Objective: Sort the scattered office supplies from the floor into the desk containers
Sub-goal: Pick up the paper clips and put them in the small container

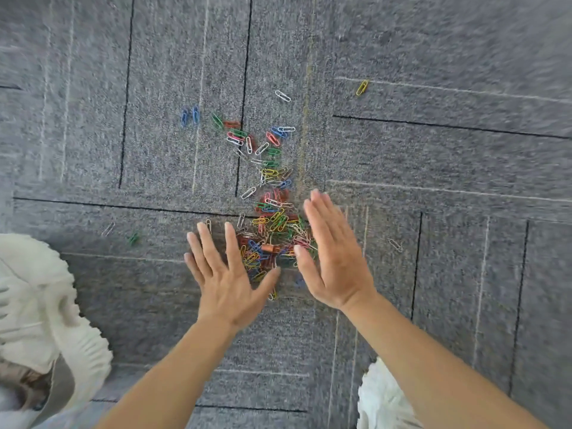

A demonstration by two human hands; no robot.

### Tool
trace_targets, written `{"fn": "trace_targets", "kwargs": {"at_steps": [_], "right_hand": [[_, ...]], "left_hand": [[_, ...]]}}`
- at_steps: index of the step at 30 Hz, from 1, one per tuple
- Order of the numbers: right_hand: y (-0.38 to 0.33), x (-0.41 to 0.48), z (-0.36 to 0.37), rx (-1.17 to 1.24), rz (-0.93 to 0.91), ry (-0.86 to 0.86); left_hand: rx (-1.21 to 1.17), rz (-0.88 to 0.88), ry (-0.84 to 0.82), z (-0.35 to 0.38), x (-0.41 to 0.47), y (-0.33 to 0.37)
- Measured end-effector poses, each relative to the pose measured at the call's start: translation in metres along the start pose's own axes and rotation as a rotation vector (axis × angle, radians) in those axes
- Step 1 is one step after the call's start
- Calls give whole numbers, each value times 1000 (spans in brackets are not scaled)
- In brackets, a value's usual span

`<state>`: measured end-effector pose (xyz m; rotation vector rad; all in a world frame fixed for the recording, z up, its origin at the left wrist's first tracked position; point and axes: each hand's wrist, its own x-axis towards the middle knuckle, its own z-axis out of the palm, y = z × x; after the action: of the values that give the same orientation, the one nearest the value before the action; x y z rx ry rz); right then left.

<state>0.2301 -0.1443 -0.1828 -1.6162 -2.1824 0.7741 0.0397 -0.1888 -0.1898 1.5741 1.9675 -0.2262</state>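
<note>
A heap of coloured paper clips [274, 233] lies on the grey carpet, thickest between my two hands and thinning out toward the far side. My left hand [226, 274] is flat on the carpet at the heap's left edge, fingers spread and straight. My right hand [334, 258] stands on its edge at the heap's right side, fingers straight and together, palm facing the clips. A small copper-coloured binder clip [270, 248] sits in the heap. Stray clips lie apart: a yellow one [361, 87], two blue ones [189, 115], a green one [133, 238].
The carpet tiles [433, 165] are grey with thin black and pale lines. A white shoe [52, 298] is at the left edge and another white shoe [380, 397] at the bottom right. No containers are in view.
</note>
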Motion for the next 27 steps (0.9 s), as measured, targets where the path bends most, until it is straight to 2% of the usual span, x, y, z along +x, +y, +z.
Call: {"fn": "trace_targets", "kwargs": {"at_steps": [2,4,6,8,11,13,15,17,19,23,27], "right_hand": [[30,-27,-17,-96,204,51],[54,-48,-26,-163,487,-3],[62,-58,-23,-202,596,-70],[48,-52,-12,-219,538,-109],[6,-27,9,-125,315,-178],[-19,-10,23,41,155,-176],[-35,3,25,177,140,-122],[-37,3,16,200,138,-91],[-23,-11,3,91,97,-119],[19,-46,-12,-285,46,-281],[25,-52,5,-418,114,-322]], "left_hand": [[-33,11,80,11,5,21],[-49,126,105,15,9,40],[-141,271,96,14,14,55],[-298,373,89,3,22,61],[-406,372,174,-16,40,50],[-333,291,187,-30,53,34],[-192,248,151,-45,69,24],[-68,291,141,-57,84,23],[-16,336,128,-63,96,28],[52,422,18,-49,87,45],[-85,588,-106,-31,31,40]]}}
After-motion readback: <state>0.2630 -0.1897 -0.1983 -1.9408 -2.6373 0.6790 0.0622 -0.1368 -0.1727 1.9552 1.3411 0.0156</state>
